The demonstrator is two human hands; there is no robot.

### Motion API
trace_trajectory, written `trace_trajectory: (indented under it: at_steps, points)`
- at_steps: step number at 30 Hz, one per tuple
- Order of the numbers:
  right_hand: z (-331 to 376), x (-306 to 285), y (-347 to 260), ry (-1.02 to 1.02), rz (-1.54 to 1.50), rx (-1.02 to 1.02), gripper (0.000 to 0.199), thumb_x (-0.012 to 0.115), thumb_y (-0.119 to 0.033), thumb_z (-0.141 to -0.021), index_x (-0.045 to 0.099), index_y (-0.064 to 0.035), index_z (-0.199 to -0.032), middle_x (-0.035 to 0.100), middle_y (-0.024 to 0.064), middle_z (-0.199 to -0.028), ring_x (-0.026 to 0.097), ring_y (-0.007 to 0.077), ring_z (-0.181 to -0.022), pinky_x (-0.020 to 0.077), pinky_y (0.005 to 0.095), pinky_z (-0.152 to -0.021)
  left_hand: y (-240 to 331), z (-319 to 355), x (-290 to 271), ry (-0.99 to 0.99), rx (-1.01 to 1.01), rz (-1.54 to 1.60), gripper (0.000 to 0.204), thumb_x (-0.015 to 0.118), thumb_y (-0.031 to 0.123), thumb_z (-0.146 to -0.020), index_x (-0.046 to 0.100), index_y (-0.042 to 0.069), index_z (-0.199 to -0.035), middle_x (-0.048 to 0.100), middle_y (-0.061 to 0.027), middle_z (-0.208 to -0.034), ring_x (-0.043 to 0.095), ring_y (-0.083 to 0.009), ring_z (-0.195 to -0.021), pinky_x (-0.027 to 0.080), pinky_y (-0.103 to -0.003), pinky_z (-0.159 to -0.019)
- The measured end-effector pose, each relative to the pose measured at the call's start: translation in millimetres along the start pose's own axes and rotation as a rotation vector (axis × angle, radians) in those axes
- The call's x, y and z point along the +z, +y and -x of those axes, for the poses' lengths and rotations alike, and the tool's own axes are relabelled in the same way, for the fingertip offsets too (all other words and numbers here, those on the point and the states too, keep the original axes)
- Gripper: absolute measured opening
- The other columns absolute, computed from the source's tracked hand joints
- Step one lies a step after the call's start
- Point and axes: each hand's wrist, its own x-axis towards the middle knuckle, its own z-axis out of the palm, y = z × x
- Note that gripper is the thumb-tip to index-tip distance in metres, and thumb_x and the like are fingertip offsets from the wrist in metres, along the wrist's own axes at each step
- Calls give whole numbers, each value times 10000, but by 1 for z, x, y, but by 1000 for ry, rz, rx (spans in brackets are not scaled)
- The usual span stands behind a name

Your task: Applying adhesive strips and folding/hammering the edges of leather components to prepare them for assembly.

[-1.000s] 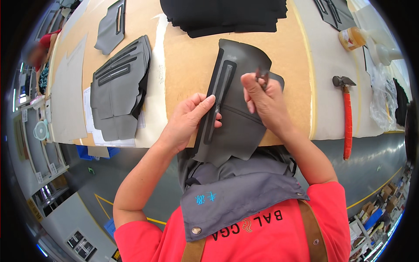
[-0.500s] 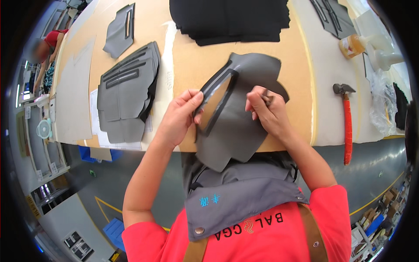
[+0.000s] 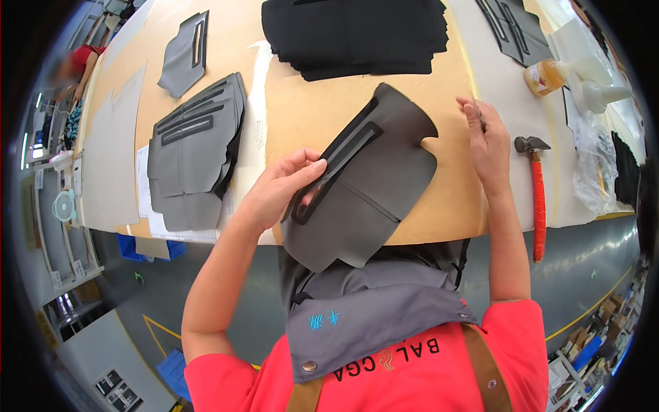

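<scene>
My left hand (image 3: 292, 182) pinches a grey leather-like panel (image 3: 371, 185) by its left edge, thumb on top beside a long slot framed by a black strip. Its other fingers are partly hidden under the panel and show through the slot. The panel is tilted and its near end overhangs the table edge. My right hand (image 3: 489, 141) is apart from the panel, to its right over the table. Its fingers are curled round a slim dark tool (image 3: 482, 121), mostly hidden; I cannot tell its exact kind.
Left lies a stack of grey slotted panels (image 3: 192, 147), with another grey panel (image 3: 184, 55) beyond. Black pieces (image 3: 357, 38) lie at the far middle. Right are a red-handled hammer (image 3: 539, 199), an amber bottle (image 3: 546, 77), a whitish bottle (image 3: 604, 95) and clear plastic (image 3: 594, 165).
My right hand has moved right, away from the panel, with the slim tool. My left hand has turned and tilted the panel, so the slot looks narrower.
</scene>
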Motion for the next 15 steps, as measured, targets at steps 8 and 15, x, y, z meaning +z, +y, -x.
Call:
trace_trajectory:
  at_steps: [8,15]
  points:
    - [-17,4,-40,-534,-368,381,197,767,-223,-957,720,-33,-935,651,-45,-783,567,29,-729,454,234,-668,29,-20,2,-26,-22,-306,273,708,300,-1027,680,57,-1149,608,75,-880,554,-18,-784,448,-194,-719]
    - [16,-12,-31,-360,-425,513,217,756,-198,-986,679,-41,-857,629,-57,-767,521,23,-700,423,228,-623,8,7,-36,-13,38,-210,594,867,239,-871,608,64,-1376,721,-25,-1070,620,-77,-905,493,-231,-832]
